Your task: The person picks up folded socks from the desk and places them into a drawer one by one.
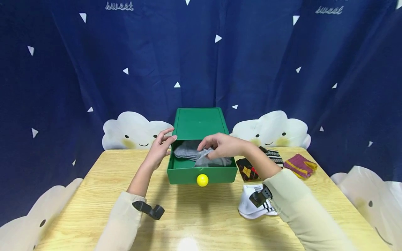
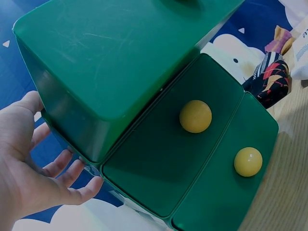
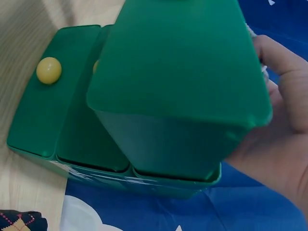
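A small green drawer cabinet (image 1: pixel 201 123) stands on the table with its top drawer (image 1: pixel 185 176) pulled out. Folded grey socks (image 1: pixel 186 150) lie at the left inside that drawer. My right hand (image 1: pixel 224 144) reaches in from the right and pinches a light grey sock (image 1: pixel 204 161) between thumb and fingers; the drawer front hides most of this in the right wrist view. At the cabinet's left side, my left hand (image 1: pixel 160 148) touches the edge near the drawer opening, fingers loosely spread. In the left wrist view its fingers (image 2: pixel 60 163) lie along the cabinet's side.
Right of the cabinet lie a dark argyle sock (image 1: pixel 248 170), a black-and-white striped sock (image 1: pixel 272 157) and a maroon-and-yellow sock (image 1: pixel 299 165). Nearer me is a white sock (image 1: pixel 249 204) with dark stripes. Two lower drawers with yellow knobs (image 2: pixel 195 116) are closed. A blue curtain (image 1: pixel 201 62) hangs behind.
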`<state>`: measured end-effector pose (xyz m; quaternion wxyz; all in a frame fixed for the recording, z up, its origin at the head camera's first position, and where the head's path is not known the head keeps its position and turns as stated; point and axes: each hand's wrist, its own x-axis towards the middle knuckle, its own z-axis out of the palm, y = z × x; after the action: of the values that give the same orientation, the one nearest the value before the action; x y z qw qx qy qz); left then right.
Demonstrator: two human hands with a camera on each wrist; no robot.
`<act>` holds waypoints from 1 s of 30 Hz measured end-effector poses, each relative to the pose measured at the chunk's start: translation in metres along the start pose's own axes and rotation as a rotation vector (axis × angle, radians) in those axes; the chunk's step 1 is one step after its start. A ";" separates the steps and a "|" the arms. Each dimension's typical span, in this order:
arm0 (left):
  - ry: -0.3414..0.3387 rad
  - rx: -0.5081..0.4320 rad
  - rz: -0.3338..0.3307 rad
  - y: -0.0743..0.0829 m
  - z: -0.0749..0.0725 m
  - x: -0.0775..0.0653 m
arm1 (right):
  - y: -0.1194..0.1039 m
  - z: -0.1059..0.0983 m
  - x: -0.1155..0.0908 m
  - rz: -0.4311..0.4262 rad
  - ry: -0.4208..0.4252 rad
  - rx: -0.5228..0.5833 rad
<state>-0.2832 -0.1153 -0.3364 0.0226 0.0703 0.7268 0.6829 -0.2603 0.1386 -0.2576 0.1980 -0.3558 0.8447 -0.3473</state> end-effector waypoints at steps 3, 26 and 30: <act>0.001 0.002 0.003 -0.001 0.000 0.000 | 0.001 0.004 0.005 0.007 -0.032 -0.067; -0.002 0.005 0.007 -0.001 0.000 0.000 | 0.003 0.023 0.012 0.112 0.187 -0.410; 0.001 0.003 0.008 -0.002 0.000 0.001 | 0.001 0.021 0.005 0.053 0.258 -0.421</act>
<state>-0.2839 -0.1158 -0.3385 0.0194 0.0729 0.7277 0.6817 -0.2519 0.1262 -0.2735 0.0191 -0.3199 0.9257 -0.2008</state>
